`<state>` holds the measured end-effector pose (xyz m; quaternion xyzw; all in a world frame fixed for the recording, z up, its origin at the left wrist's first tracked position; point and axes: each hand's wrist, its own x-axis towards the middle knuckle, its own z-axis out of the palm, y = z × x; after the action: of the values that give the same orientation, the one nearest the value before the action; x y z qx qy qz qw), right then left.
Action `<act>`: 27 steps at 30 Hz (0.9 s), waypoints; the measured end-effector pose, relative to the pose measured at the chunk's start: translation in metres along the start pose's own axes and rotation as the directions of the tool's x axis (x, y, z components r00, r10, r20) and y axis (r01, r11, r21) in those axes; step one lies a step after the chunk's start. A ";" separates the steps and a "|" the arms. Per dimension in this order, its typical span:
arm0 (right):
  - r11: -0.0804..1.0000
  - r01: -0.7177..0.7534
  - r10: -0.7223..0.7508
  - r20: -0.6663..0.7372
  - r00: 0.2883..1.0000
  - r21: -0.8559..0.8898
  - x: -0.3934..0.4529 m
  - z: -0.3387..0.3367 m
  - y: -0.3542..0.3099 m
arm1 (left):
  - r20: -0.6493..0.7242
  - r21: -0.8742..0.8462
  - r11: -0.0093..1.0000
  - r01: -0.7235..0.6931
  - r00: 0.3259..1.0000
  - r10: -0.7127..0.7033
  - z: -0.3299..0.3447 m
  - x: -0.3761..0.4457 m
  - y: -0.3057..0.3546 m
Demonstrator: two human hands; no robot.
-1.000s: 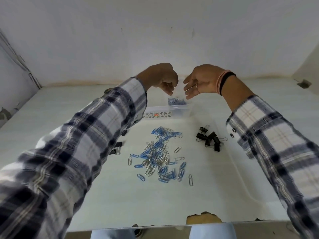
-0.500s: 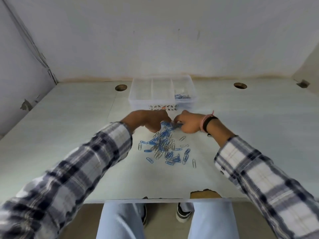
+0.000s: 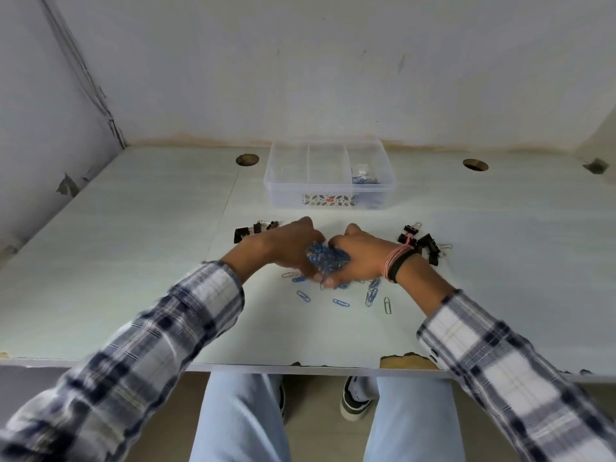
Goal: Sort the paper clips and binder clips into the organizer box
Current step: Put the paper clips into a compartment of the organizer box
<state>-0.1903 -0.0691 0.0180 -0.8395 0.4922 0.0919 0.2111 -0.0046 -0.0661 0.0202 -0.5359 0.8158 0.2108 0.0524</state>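
Note:
My left hand [image 3: 288,251] and my right hand [image 3: 358,258] are cupped together on the table around a heap of blue and silver paper clips [image 3: 327,257]. Both hands close on the heap from either side. A few loose paper clips [image 3: 340,302] lie on the table just in front of the hands. The clear organizer box [image 3: 290,191] stands behind the hands, with paper clips in its right compartment [image 3: 365,179]; the other two compartments look bare. Black binder clips lie in two groups: a left group [image 3: 253,230] and a right group [image 3: 423,245].
The pale table has two round cable holes, a left hole [image 3: 247,159] and a right hole [image 3: 475,164], near the back wall. Its front edge is chipped [image 3: 405,361]. My legs and a shoe [image 3: 355,400] show below the table edge.
My hands came down from above the organizer box to the table and drew the scattered paper clips into a heap between them. The camera view has tilted downward.

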 end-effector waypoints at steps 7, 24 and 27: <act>0.998 0.052 -0.036 -0.325 0.945 0.040 0.002 0.013 -0.006 | -0.193 -0.267 0.964 0.006 0.979 -0.060 0.009 -0.002 -0.002; -0.006 0.019 0.254 -0.017 0.967 1.000 -0.012 -0.025 0.040 | -0.121 -0.824 0.567 -0.025 0.984 -0.133 -0.035 0.008 0.011; -0.095 0.058 0.244 -0.033 0.969 0.994 -0.011 -0.046 0.051 | -0.129 -0.835 0.549 -0.032 0.982 -0.139 -0.060 0.022 0.021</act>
<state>-0.2424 -0.1026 0.0500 -0.3775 0.4753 -0.3728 0.7019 -0.0238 -0.1015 0.0736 -0.5378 0.6026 0.5212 -0.2755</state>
